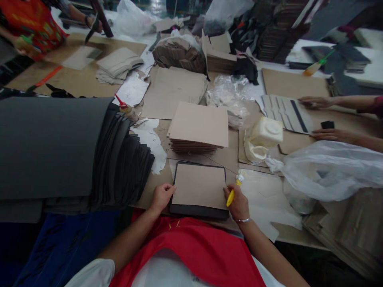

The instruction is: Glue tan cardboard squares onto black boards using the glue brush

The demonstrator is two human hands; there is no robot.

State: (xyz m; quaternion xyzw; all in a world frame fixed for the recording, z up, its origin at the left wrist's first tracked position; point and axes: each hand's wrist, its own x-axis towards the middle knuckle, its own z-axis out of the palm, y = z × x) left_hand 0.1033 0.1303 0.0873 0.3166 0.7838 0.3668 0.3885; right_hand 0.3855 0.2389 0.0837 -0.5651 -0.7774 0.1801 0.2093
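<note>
In front of me a tan board (199,185) lies on top of a slightly larger black sheet (200,211), whose dark border shows along the near edge and sides. My left hand (163,197) pinches the board's left edge between thumb and fingers. At the opposite edge is my right hand (239,203), closed around a yellow-handled brush (231,197) while its fingertips also touch the board. The brush's pale bristle end points away from me. Just beyond stands a stack of tan boards (199,125).
A tall pile of dark grey sheets (54,147) fills the left. To the right are a cut-open white plastic jug (267,133) and a clear plastic bag (332,169). A red-tipped glue bottle (128,111) stands beyond the pile. Co-workers' hands (329,133) work at the right and far left.
</note>
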